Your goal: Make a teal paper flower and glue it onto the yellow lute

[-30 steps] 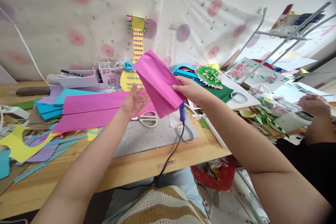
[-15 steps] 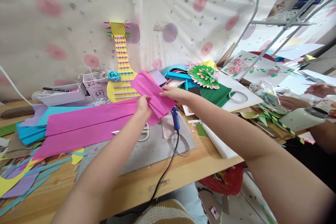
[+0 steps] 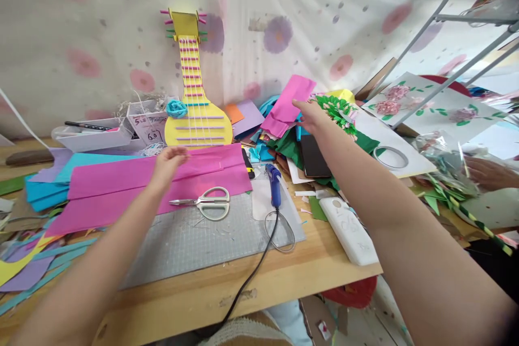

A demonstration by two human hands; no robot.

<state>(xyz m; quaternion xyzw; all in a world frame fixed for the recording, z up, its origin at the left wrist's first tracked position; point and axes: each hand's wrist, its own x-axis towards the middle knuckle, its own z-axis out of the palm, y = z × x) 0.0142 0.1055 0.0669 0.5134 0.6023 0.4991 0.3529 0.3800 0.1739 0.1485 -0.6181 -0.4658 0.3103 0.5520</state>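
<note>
My right hand (image 3: 310,114) grips the lower right side of a folded piece of pink crepe paper (image 3: 288,104), tilted above the pile at the back. My left hand (image 3: 168,166) is over a long pink crepe paper sheet (image 3: 121,181) with its fingers loosely stretched and nothing in them; whether it touches the sheet I cannot tell. Grey-handled scissors (image 3: 213,203) lie along the sheet's front edge, partly on the grey cutting mat (image 3: 182,243). A blue glue gun (image 3: 274,186) rests right of the sheet, its cord running off the front edge.
A yellow paper lute (image 3: 198,127) leans at the back beside white boxes (image 3: 99,136). Tape (image 3: 390,157), a green paper flower (image 3: 334,111) and a white power bank (image 3: 348,232) are at right. Paper strips (image 3: 52,267) litter the left. A co-worker's hand (image 3: 492,173) shows far right.
My hands have moved apart. My right hand has carried the folded pink piece right and back, while my left hand has let go of it and moved left, uncovering the scissors.
</note>
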